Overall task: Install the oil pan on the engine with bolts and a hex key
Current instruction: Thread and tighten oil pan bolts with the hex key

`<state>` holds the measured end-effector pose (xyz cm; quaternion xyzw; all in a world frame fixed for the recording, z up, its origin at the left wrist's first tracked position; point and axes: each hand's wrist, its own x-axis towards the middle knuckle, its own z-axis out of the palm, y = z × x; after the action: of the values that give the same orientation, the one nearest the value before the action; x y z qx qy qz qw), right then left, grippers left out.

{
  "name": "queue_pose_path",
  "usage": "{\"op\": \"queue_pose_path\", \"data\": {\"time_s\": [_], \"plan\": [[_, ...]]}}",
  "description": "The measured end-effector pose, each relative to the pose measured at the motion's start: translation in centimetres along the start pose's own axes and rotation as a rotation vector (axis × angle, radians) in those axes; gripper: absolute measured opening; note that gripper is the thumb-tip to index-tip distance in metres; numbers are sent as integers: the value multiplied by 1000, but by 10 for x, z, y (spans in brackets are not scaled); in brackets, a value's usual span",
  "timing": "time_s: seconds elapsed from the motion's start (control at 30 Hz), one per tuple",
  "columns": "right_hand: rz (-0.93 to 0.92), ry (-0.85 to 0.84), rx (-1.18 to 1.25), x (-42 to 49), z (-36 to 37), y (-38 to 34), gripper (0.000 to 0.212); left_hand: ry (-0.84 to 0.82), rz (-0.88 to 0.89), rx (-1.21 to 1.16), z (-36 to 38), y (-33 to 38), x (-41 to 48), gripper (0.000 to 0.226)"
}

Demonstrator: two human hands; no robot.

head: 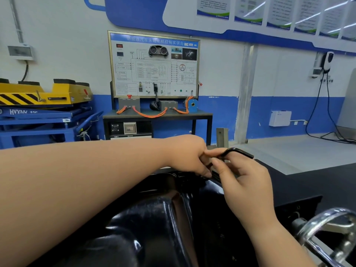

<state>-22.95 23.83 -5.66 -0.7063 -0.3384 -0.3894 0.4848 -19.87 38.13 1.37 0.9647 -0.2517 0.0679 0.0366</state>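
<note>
A glossy black oil pan (154, 224) fills the lower middle of the head view, its far rim running under both hands. A black L-shaped hex key (238, 152) stands over that far rim. My left hand (189, 156) reaches across from the left and pinches the key's bend with its fingertips. My right hand (244, 184) comes up from the lower right, its thumb and fingers curled round the key's lower shaft. The key's tip and any bolt under it are hidden by the fingers.
A chrome handwheel (327, 234) of the engine stand juts in at the lower right. A dark flat stand surface (308, 180) lies to the right. Behind are a training board on a table (154, 74), a yellow and blue lift cart (44, 105) and a grey metal post (222, 137).
</note>
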Motion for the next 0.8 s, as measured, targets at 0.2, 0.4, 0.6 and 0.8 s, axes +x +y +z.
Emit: {"op": "queue_pose_path", "data": {"time_s": [0.2, 0.4, 0.6, 0.8], "plan": [[111, 68, 115, 2, 3, 4, 27, 17, 30, 2, -1, 0, -2, 42], [170, 66, 118, 4, 6, 6, 20, 9, 36, 7, -2, 1, -2, 43], [27, -55, 125, -1, 2, -1, 28, 5, 39, -17, -2, -2, -2, 46], [37, 34, 144, 2, 2, 1, 33, 35, 41, 29, 1, -4, 0, 44]]}}
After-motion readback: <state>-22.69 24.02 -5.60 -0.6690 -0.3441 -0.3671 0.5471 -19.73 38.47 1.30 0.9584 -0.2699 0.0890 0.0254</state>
